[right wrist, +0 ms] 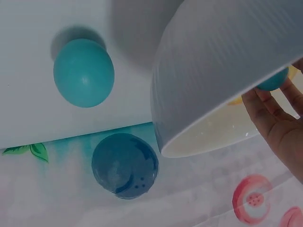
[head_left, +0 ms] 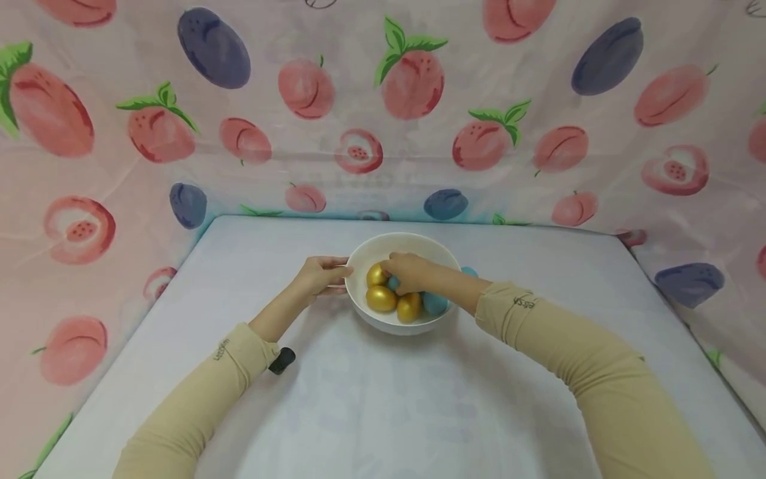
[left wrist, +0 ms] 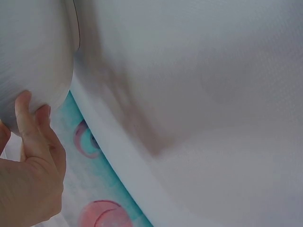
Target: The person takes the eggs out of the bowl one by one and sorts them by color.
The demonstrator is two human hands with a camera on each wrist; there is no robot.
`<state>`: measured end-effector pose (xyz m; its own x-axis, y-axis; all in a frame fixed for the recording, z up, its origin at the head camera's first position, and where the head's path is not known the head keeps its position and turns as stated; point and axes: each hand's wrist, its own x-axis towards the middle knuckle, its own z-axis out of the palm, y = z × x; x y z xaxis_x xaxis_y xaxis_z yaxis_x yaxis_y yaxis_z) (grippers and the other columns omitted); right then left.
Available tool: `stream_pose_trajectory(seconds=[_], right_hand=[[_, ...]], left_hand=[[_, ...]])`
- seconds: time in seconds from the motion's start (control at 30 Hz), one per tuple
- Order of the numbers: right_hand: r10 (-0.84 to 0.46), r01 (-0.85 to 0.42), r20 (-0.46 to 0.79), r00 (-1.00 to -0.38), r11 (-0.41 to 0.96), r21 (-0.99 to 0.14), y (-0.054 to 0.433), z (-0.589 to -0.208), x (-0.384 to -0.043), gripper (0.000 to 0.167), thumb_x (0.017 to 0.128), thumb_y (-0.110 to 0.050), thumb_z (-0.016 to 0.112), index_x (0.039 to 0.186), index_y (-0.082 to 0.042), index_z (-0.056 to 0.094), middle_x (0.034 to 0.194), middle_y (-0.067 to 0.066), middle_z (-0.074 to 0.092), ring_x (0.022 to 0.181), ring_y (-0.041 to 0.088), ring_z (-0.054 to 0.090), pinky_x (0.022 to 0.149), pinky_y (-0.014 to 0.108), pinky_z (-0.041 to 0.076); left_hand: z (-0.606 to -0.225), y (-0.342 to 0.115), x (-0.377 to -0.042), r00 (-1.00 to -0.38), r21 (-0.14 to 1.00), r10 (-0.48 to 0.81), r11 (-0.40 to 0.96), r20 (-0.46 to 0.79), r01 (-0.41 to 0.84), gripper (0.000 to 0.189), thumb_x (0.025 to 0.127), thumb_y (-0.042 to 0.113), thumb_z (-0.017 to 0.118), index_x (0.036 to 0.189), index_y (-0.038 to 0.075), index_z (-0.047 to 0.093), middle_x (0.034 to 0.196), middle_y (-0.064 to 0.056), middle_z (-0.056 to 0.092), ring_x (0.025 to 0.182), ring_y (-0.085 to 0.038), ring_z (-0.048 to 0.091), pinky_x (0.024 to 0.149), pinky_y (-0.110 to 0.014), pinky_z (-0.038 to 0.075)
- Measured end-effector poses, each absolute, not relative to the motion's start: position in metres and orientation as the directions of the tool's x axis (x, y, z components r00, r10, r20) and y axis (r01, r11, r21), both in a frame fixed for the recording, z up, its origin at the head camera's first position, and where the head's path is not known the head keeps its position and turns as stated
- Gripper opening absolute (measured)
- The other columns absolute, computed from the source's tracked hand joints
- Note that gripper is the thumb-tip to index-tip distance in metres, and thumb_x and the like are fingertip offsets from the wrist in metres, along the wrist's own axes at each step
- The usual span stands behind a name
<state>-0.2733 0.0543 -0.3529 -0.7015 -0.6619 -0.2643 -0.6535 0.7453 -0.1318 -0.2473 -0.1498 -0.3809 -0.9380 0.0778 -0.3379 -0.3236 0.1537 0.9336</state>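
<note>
A white bowl stands toward the back of the table, holding several gold eggs and a blue egg. My left hand holds the bowl's left side, its thumb at the rim and its fingers against the outer wall, as the left wrist view shows. Inside the bowl, my right hand pinches another blue egg among the gold ones; the hand partly hides it. One more blue egg lies on the table outside the bowl, to its right, mostly covered in the head view.
The white table reaches back to a hanging cloth printed with peaches and plums, which also rises along both sides. A small black object shows at the left sleeve cuff.
</note>
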Motion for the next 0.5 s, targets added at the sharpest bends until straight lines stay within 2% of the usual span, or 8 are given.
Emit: stream_pose_trajectory(seconds=[0.2, 0.5], right_hand=[[-0.654, -0.648, -0.28, -0.703, 0.751, -0.126, 0.055, -0.348, -0.274, 0.035, 0.079, -0.008, 0.072, 0.111, -0.006, 0.058, 0.106, 0.01, 0.056, 0.094, 0.023, 0.056, 0.089, 0.034, 0.053], [-0.661, -0.668, -0.315, -0.681, 0.737, -0.104, 0.055, -0.34, -0.27, 0.033, 0.081, -0.013, 0.072, 0.111, -0.004, 0.06, 0.107, 0.014, 0.054, 0.089, 0.021, 0.055, 0.086, 0.031, 0.053]], left_hand=[[-0.38, -0.15, -0.248, -0.936, 0.931, 0.083, 0.162, -0.342, -0.326, 0.047, 0.09, 0.011, 0.062, 0.135, 0.0, 0.049, 0.13, -0.024, 0.054, 0.073, -0.007, 0.065, 0.071, -0.025, 0.061], [-0.382, -0.152, -0.248, -0.935, 0.931, 0.082, 0.161, -0.344, -0.328, 0.048, 0.09, 0.01, 0.062, 0.134, 0.0, 0.049, 0.123, -0.019, 0.058, 0.072, -0.006, 0.064, 0.07, -0.025, 0.061]])
